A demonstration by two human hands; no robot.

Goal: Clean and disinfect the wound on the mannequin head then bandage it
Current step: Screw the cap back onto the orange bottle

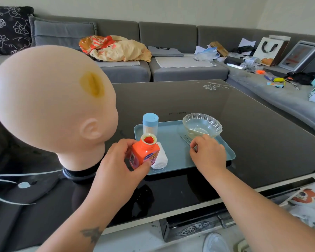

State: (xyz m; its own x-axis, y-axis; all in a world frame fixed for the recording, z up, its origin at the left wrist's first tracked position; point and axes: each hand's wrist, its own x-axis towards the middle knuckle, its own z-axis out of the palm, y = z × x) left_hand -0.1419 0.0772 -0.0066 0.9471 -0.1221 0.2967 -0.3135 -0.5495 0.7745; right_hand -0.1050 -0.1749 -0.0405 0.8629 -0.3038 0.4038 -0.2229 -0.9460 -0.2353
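A bald mannequin head (44, 99) stands at the left on a black base, with a yellow-stained wound (92, 84) on its crown. My left hand (116, 160) grips an open orange bottle (145, 151) above the near left corner of the light blue tray (173, 148). A roll of white gauze (161, 159) lies on the tray just behind the bottle. My right hand (207, 151) pinches thin metal tweezers (186, 140) that lie on the tray in front of a glass bowl (202, 125). The bowl holds something white.
A blue-capped container (150, 123) stands at the tray's far left corner. The tray sits on a dark glass table (253, 133). A grey sofa (171, 51) wraps around behind and to the right, strewn with bags, papers and small items.
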